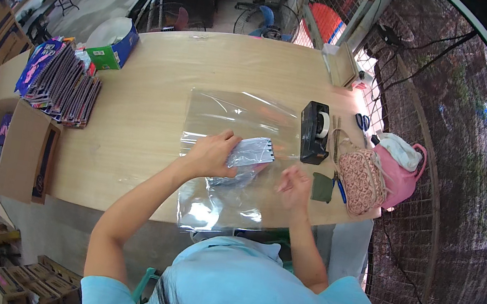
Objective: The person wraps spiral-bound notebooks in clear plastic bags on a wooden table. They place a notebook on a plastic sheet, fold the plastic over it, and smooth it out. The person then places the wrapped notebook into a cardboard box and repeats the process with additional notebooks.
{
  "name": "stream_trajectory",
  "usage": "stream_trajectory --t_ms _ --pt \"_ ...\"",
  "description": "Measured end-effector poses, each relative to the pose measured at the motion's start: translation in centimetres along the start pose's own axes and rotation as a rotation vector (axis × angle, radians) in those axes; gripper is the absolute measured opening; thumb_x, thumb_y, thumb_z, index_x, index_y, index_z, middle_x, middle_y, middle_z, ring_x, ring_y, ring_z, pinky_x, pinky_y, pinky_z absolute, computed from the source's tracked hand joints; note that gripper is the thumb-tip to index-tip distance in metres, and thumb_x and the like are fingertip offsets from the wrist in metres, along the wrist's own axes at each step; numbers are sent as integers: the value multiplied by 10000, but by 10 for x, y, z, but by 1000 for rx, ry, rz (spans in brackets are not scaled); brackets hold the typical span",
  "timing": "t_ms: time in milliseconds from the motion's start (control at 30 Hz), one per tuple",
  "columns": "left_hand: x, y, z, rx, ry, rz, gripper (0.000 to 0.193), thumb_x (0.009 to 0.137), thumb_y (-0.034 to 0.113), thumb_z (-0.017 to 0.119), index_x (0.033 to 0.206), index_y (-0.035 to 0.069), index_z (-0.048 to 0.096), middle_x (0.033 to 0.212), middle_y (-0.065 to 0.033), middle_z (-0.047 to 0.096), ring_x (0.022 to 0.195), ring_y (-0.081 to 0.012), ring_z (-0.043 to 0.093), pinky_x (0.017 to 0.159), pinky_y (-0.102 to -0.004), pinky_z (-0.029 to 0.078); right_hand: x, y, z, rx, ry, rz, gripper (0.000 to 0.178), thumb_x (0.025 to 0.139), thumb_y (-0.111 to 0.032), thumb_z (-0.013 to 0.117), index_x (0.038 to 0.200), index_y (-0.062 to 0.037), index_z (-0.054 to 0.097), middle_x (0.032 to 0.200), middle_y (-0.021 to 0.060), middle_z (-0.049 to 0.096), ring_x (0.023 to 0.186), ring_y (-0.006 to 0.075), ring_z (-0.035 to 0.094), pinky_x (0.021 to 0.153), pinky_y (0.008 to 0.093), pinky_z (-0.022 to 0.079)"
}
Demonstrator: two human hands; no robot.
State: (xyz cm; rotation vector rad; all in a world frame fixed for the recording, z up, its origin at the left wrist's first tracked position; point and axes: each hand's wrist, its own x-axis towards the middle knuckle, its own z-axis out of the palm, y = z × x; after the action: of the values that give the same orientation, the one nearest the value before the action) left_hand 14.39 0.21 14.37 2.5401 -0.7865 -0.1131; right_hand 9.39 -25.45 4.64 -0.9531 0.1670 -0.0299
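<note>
A clear plastic sheet (234,112) lies on the table in front of me. On it my left hand (213,155) grips a small pale, shiny bundle (251,151) with dark teeth along its right edge; clear film seems to cover it. My left thumb and fingers press on the bundle's left side. Just right of it, my right hand (295,187) is raised with curled fingers pinched together; whether a bit of tape is in them I cannot make out. A black tape dispenser (307,149) stands beyond my right hand, nearest to it.
Stacked spiral notebooks (65,89) and a blue-green box (112,55) are at the left, beside an open carton (24,146). To the right lie scissors (362,121), a blue pen (340,191), a dark green piece (322,188), a patterned pouch (361,182) and a pink bag (397,176).
</note>
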Motion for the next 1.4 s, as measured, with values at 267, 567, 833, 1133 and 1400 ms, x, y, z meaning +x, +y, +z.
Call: stream_trajectory --t_ms 267,567,833,1133,1400 --pt "3 0 3 1 22 48 663 656 373 713 1194 28 534 963 -161 565 838 -358 614 713 -439 514 -19 57 70 -582 47 -85 295 835 -240 723 687 -16 601 510 31 550 444 95 507 420 270 388" --pt "14 21 9 110 124 17 750 623 444 774 1197 25 532 985 -178 579 839 -369 624 733 -438 515 -15 101 21 -1323 -124 -68 348 735 -326 786 814 -9 666 701 119 671 560 276 633 518 370 492" --pt "-6 49 -3 -649 379 -328 848 590 308 853 1278 15 452 1166 -155 592 1071 -342 585 915 -425 469 -25 200 -45 -82 -525 447 693 826 -338 677 1383 -88 350 1278 129 510 1127 279 537 971 461 423" --pt "-70 -6 52 -1060 558 -249 1163 557 158 891 1456 29 166 1444 -132 314 1340 -267 324 1110 -385 276 -1 -1 50 -405 -347 275 548 886 -480 555 1295 -119 499 1258 115 526 1156 254 514 1032 398 396" --pt "-80 1 -10 -215 580 127 1040 553 244 873 1430 158 321 1520 -170 168 1411 -308 198 1130 -483 221 23 -43 34 -968 -680 -562 667 694 -259 775 1291 -195 484 1343 100 460 1265 282 396 1031 527 342"
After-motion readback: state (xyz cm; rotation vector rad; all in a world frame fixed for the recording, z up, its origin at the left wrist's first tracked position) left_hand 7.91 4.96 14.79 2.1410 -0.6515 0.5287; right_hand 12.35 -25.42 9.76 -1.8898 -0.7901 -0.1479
